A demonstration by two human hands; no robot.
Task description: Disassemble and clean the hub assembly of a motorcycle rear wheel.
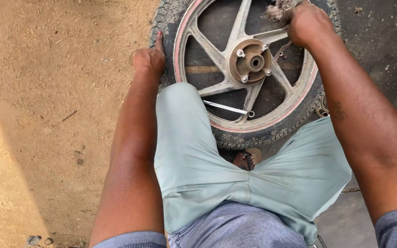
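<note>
We are looking down at sandy brown ground (47,92) lying in warm sunlight on the left, while darker, greyer ground (382,55), strewn with small debris, is spreading on the right.

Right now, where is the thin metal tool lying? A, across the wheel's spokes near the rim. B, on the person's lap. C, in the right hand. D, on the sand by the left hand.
A: the tool lies across the spokes of the wheel near the rim, apart from the left hand and right hand.
</note>
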